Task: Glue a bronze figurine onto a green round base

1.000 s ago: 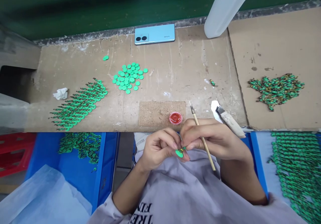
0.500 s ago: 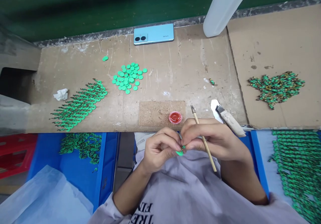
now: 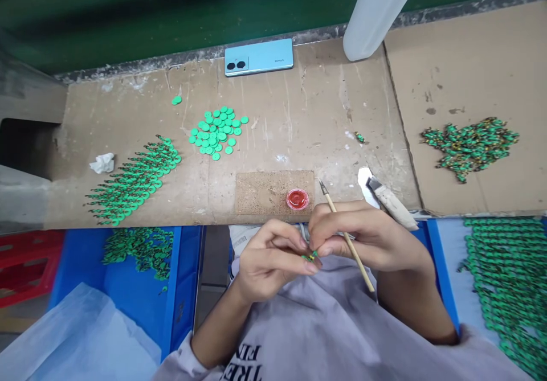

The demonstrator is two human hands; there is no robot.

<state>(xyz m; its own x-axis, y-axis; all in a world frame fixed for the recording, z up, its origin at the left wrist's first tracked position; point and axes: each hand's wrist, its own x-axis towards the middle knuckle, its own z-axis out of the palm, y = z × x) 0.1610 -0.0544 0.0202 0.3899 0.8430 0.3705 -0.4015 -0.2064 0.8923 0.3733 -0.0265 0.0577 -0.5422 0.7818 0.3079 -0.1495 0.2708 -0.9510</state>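
While both hands meet just below the near edge of the cardboard-covered bench (image 3: 299,119), the left hand (image 3: 273,258) pinches a small green piece (image 3: 310,256) between thumb and fingertips, and the right hand (image 3: 363,236) closes its thumb and forefinger on the same piece from the other side. The piece is mostly hidden by the fingers, so its long axis and facing cannot be told. The right hand also carries a thin brush (image 3: 346,236) tucked between its fingers; its long axis runs on a diagonal, dark tip pointing up and to the left toward the bench, butt end down and to the right over the grey shirt. Just beyond the hands a small red paint pot (image 3: 298,199) sits on a cork mat (image 3: 260,193). Farther back lie a cluster of green discs (image 3: 216,132), a row of finished green pieces (image 3: 134,180) at the left, and a blue phone (image 3: 258,57).
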